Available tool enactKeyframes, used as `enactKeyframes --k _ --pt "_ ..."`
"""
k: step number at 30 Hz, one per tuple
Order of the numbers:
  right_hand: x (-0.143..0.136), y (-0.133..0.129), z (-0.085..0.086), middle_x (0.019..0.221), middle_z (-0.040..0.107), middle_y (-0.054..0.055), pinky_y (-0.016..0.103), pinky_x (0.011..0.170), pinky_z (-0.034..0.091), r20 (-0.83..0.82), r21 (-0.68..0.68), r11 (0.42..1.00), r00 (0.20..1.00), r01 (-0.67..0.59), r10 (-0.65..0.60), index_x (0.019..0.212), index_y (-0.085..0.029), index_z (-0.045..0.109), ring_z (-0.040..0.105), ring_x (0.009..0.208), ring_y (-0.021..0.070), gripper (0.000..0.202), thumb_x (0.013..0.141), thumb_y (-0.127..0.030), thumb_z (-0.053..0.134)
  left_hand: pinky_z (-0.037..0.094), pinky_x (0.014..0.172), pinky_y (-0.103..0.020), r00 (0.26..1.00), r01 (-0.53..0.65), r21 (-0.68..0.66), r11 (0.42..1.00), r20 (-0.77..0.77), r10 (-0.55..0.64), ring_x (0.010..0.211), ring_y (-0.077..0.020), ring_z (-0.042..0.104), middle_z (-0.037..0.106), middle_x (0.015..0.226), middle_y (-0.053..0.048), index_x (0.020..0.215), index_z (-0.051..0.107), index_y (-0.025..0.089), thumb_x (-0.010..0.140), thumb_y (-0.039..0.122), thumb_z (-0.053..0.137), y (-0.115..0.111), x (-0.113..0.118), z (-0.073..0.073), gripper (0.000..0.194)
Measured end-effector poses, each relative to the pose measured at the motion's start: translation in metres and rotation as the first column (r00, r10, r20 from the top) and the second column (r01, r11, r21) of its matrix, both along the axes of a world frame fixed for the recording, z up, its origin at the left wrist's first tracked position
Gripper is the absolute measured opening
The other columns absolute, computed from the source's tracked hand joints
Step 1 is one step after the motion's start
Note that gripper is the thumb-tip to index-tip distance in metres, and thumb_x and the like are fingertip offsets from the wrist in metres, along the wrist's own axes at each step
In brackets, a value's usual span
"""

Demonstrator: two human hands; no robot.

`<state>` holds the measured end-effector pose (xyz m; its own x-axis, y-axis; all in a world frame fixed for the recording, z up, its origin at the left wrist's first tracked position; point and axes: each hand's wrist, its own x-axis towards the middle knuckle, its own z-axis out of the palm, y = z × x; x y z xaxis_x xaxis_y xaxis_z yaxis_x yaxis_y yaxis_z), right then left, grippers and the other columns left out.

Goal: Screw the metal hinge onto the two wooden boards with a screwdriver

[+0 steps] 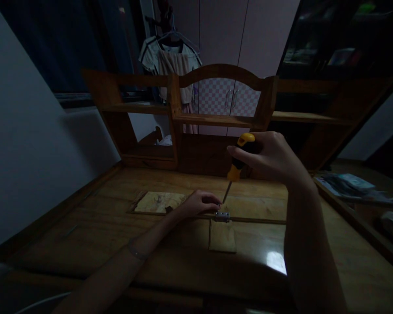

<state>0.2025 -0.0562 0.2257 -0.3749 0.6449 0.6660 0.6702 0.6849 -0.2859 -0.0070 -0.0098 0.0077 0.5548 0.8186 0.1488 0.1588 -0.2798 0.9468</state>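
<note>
- While the small, silvery metal hinge (222, 216) sits near mid-view, the broad, glossy brown wooden desktop (81, 220) spreads beneath it on every side.
- The long, flat, pale wooden board (257, 207) runs left to right under the hinge, reaching past it both ways, with its near edge at the hinge.
- The small, square, pale wooden piece (222, 237) lies on the person's side of the hinge, just against it.
- The right hand (271, 155) is above and to the right of the hinge, fingers wrapped round a handle.
- The left hand (198, 203) is the nearer one, just left of the hinge, thumb and fingertips drawn together (whether they pinch something tiny, I cannot tell).
- The yellow-and-black-handled screwdriver (234, 173) is in the right hand; its long axis slants down and leftward, bringing the thin metal tip just beyond the hinge, beside the left fingertips. That tip-to-hinge offset looks like the relation to mind.
- The hinge, smallest, has its long axis left to right, across the screwdriver's slant.
</note>
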Motion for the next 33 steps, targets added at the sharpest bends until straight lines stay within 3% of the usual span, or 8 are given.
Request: enactKeyframes --k 16,24,33 --pt "-0.0045 -0.0026 -0.0020 0.055 0.043 -0.003 0.028 0.055 0.026 0.111 -0.025 1.000 0.994 0.004 -0.001 0.061 -0.018 0.051 0.039 0.058 0.0101 0.041 0.087 -0.046 0.066 0.052 0.084 -0.023 0.996 0.079 0.157 0.984 -0.050 -0.072 0.092 -0.0176 0.072 0.078 0.097 -0.006 0.097 0.079 0.016 0.079 0.034 0.079 0.0031 -0.0033 -0.0002 0.026" --pt "-0.0036 -0.0037 -0.0011 0.056 0.050 -0.002 0.029 0.052 0.026 0.216 -0.129 0.991 0.976 0.033 -0.005 0.063 -0.018 0.057 0.042 0.054 0.0094 0.038 0.086 -0.047 0.066 0.053 0.084 -0.025 0.994 0.086 0.088 0.992 -0.076 -0.080 0.091 -0.0179 0.073 0.078 0.099 -0.007 0.107 0.076 0.015 0.076 0.034 0.081 0.0015 -0.0046 -0.0017 0.037" --pt "-0.0040 0.0017 -0.0071 0.053 0.052 -0.002 0.029 0.050 0.024 0.212 -0.126 0.992 0.977 -0.003 0.030 0.062 -0.019 0.058 0.045 0.052 0.0103 0.040 0.085 -0.051 0.068 0.052 0.080 -0.024 0.990 0.091 0.103 0.990 -0.121 -0.078 0.089 -0.0181 0.071 0.078 0.096 -0.006 0.099 0.078 0.015 0.077 0.033 0.079 -0.0014 -0.0046 0.0015 0.028"
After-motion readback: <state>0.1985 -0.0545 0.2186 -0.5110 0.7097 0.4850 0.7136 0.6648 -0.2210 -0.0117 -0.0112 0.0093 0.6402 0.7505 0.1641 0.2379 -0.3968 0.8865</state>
